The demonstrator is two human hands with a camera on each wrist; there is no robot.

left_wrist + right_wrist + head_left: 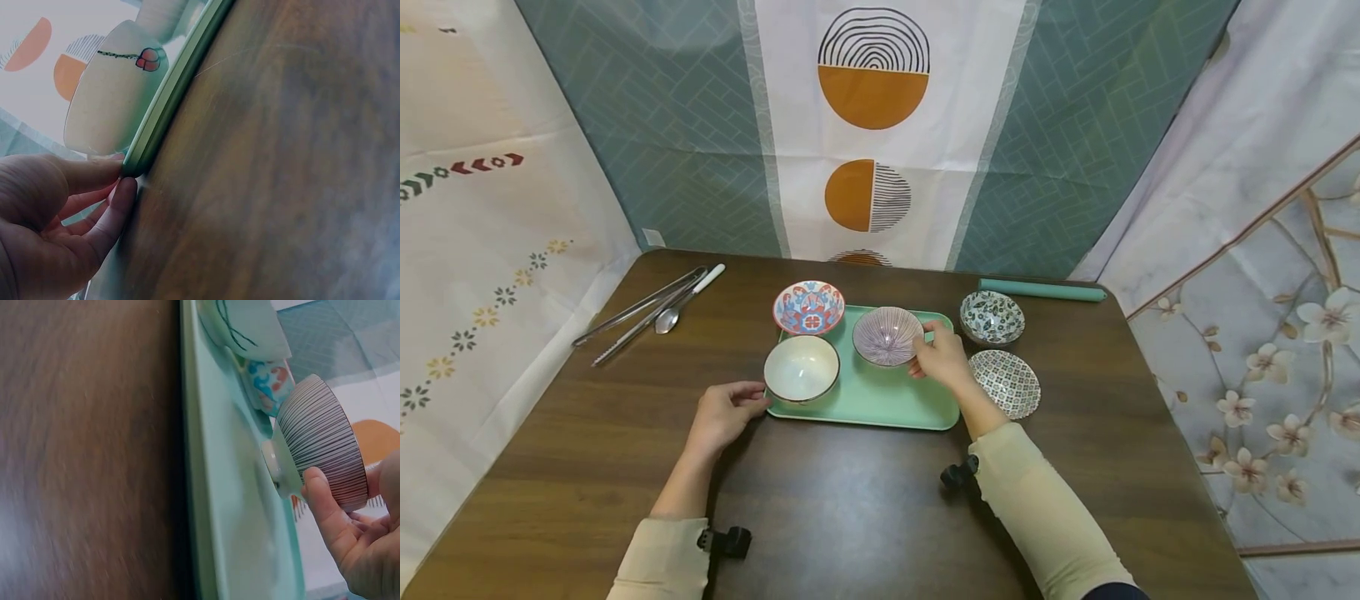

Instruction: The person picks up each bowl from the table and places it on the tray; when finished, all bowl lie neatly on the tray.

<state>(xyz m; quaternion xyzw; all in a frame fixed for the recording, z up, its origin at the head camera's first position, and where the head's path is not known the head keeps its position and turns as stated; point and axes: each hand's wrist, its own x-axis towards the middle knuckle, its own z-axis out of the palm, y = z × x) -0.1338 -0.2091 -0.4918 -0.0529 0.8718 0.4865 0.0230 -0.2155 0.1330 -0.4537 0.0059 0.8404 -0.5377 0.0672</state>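
My right hand (pixel 943 360) grips the purple-striped bowl (pixel 886 337) by its right side, over the green tray (pixel 880 406). In the right wrist view the striped bowl (pixel 322 440) is upright, its foot at the tray surface; whether they touch I cannot tell. At the tray's front left corner, my left hand (pixel 721 415) pinches the rim between thumb and fingers, as the left wrist view shows. Close to that hand a cream bowl (pixel 801 369) with a dark rim stands on the tray. Behind it sits a red and blue patterned bowl (pixel 808 307) at the back left corner.
Right of the tray are a dark green patterned bowl (pixel 992 317) and a lattice-patterned dish (pixel 1006 385), partly behind my right forearm. A teal roll (pixel 1041 290) lies along the back edge. Metal tongs (pixel 643 312) and a white-handled spoon (pixel 688 300) lie at the back left.
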